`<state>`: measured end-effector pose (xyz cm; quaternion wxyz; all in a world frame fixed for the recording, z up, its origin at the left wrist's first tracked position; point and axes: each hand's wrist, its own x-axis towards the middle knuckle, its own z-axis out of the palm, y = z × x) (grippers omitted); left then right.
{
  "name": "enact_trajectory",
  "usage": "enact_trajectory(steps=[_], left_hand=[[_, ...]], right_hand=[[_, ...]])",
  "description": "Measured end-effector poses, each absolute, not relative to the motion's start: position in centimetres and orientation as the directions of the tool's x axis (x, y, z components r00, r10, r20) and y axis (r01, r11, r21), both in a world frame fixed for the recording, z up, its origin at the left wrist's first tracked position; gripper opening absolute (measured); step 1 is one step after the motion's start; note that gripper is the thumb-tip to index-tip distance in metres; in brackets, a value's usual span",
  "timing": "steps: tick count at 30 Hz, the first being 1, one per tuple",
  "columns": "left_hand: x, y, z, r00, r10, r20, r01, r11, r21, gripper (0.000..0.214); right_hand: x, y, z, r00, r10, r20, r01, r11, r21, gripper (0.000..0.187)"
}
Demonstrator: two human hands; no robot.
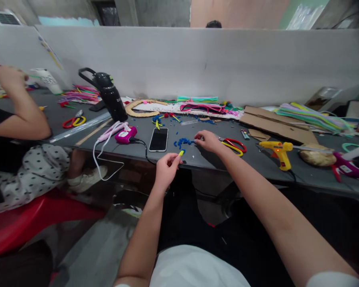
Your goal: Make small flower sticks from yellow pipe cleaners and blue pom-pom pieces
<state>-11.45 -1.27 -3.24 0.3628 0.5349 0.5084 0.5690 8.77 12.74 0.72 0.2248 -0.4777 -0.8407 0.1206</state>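
Observation:
Near the table's front edge, my left hand [166, 167] pinches a small fuzzy yellow piece [181, 153] between thumb and fingertips. A bit of blue shows beside it. My right hand [208, 141] rests low over the table with its fingers curled, at the right end of a scatter of short blue fuzzy pieces [184, 141]. What its fingertips hold, if anything, is too small to make out. Left of the blue pieces lies a phone [158, 140] with a dark screen. Scissors [235, 146] with red and yellow handles lie just beyond my right wrist.
A yellow glue gun [277, 153] stands at right near cardboard sheets [279, 123]. A black bottle [111, 97], purple box [126, 134] and white cable [99, 159] are at left. Pipe cleaners [311, 117] lie along the partition [167, 63]. Another person's arm [24, 103] is far left.

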Motion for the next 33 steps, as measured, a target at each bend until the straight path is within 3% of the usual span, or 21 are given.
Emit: enact_trajectory(steps=[5, 12, 16, 22, 33], left_hand=[[-11.3, -1.3, -3.2, -0.151, 0.957, 0.248, 0.141, -0.227, 0.964, 0.03], [-10.3, -0.8, -3.3, -0.148, 0.96, 0.237, 0.166, -0.212, 0.963, 0.03], [-8.9, -0.4, -2.5, -0.108, 0.956, 0.273, 0.211, -0.246, 0.946, 0.027], [-5.8, -0.1, -0.7, 0.0, 0.952, 0.307, 0.22, -0.299, 0.928, 0.026], [1.3, 3.5, 1.2, 0.012, 0.94, 0.342, 0.33, -0.326, 0.886, 0.024]], right_hand=[[7.1, 14.2, -0.7, -0.44, 0.873, 0.21, 0.781, 0.488, -0.39, 0.006], [12.2, 12.0, 3.4, -0.355, 0.876, 0.325, 0.758, 0.474, -0.448, 0.016], [16.5, 8.0, 5.9, -0.261, 0.849, 0.46, 0.579, 0.519, -0.629, 0.027], [19.6, 1.9, 4.7, -0.127, 0.926, 0.357, 0.426, 0.376, -0.823, 0.026], [19.5, 1.4, 2.9, -0.334, 0.894, 0.3, 0.573, 0.445, -0.688, 0.025]])
